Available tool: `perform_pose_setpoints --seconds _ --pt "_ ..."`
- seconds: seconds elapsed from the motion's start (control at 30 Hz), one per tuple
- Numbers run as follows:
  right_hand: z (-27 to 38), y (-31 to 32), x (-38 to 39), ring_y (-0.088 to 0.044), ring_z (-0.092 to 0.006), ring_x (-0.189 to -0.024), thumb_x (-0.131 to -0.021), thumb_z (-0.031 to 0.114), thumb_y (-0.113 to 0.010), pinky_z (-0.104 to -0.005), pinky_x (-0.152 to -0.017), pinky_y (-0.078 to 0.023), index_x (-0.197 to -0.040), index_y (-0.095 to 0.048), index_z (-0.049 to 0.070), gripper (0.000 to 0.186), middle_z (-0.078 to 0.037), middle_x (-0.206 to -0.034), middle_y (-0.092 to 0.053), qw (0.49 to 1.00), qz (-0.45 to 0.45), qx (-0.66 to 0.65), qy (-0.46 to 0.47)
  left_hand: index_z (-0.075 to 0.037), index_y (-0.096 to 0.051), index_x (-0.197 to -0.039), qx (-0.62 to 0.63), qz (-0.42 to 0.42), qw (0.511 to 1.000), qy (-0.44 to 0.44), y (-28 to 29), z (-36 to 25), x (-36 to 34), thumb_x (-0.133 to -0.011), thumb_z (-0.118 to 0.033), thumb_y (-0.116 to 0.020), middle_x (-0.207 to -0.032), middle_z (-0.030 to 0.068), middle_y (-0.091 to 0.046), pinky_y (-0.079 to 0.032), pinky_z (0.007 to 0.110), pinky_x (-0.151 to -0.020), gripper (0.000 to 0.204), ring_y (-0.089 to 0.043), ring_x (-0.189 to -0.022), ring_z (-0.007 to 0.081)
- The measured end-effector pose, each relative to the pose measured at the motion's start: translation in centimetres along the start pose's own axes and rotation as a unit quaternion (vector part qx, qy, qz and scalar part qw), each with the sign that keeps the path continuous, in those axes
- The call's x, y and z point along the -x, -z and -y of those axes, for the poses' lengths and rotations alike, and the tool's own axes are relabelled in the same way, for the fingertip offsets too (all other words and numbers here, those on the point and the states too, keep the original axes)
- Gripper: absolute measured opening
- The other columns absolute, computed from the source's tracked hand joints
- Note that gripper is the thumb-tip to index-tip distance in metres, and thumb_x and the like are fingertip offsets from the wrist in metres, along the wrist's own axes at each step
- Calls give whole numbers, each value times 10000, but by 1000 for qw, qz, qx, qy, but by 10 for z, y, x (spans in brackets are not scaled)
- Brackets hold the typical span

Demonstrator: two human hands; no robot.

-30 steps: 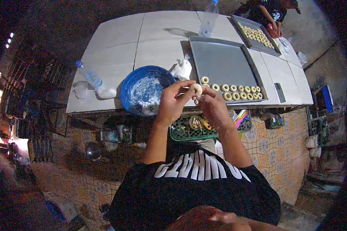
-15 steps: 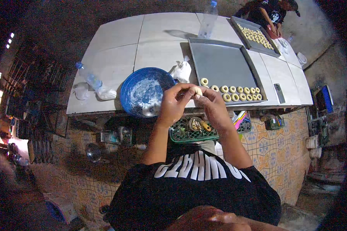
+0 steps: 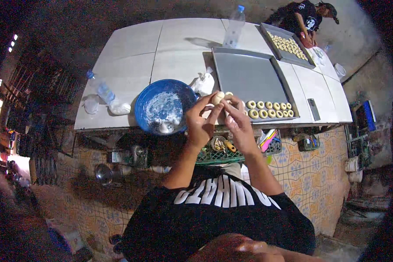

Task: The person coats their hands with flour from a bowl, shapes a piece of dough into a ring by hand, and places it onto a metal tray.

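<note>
A small pale piece of dough (image 3: 218,96) is pinched between my fingertips above the table's front edge. My left hand (image 3: 201,121) grips it from the left with bent fingers. From the right, my right hand (image 3: 237,121) closes on the same piece, thumb and fingers pressed near it. Just beyond lies a large grey baking tray (image 3: 248,72), with several dough rings (image 3: 263,114) lined up along its near side; my right hand covers some of them. To the left of my hands stands a blue basin (image 3: 140,109) dusted inside with white flour (image 3: 165,107).
Behind the basin sits a white plastic bag (image 3: 203,84). Plastic bottles (image 3: 235,30) stand or lie on the white tiled table (image 3: 131,41). A phone (image 3: 313,109) rests at the right. At the far right, a person (image 3: 308,22) works beside another tray (image 3: 288,61) of dough rings.
My fingers have shifted around the dough, which now sits a little higher and further left between them. My right fingers are straighter. The view has tilted slightly.
</note>
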State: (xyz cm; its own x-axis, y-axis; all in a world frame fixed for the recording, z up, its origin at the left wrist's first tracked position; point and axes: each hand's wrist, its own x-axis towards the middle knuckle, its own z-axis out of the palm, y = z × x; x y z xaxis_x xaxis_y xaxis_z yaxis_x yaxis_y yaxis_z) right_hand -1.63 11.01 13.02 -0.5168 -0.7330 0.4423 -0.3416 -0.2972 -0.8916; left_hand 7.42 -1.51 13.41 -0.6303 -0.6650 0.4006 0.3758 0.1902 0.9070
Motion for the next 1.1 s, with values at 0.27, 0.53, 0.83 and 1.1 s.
perform_pose_setpoints --seconds 0.27,0.53,0.83,1.1 --pt "27 7 3 -417 -390 -1306 -930 263 -701 -503 -1120 -334 -1353 -664 66 468 -210 -1439 -474 963 -51 265 15 2 -712 -1117 39 -60 997 -9 -19 18 1 -854 -40 -812 -1134 92 -690 -565 302 -840 285 -675 -1015 180" --pt "16 27 5 -440 -364 -1319 -902 249 -733 -478 -1134 -347 -1277 -715 60 420 -170 -1393 -518 965 -97 237 -59 21 -654 -1121 197 22 967 159 -36 26 -1 -871 -5 -782 -1072 60 -715 -529 267 -903 282 -669 -991 130" --pt "11 32 11 -406 -358 -1359 -903 290 -730 -482 -1178 -271 -1403 -635 105 542 -177 -1436 -477 975 -90 201 -28 56 -669 -1245 92 11 995 43 -52 33 -2 -935 10 -694 -1165 97 -718 -547 288 -954 313 -687 -1035 158" --pt "8 41 17 -442 -381 -1310 -888 248 -721 -485 -1142 -318 -1390 -654 121 523 -180 -1421 -493 969 -117 216 -24 55 -684 -1087 97 -20 995 -16 -61 38 -5 -848 66 -771 -1259 104 -601 -569 295 -877 255 -649 -1075 184"
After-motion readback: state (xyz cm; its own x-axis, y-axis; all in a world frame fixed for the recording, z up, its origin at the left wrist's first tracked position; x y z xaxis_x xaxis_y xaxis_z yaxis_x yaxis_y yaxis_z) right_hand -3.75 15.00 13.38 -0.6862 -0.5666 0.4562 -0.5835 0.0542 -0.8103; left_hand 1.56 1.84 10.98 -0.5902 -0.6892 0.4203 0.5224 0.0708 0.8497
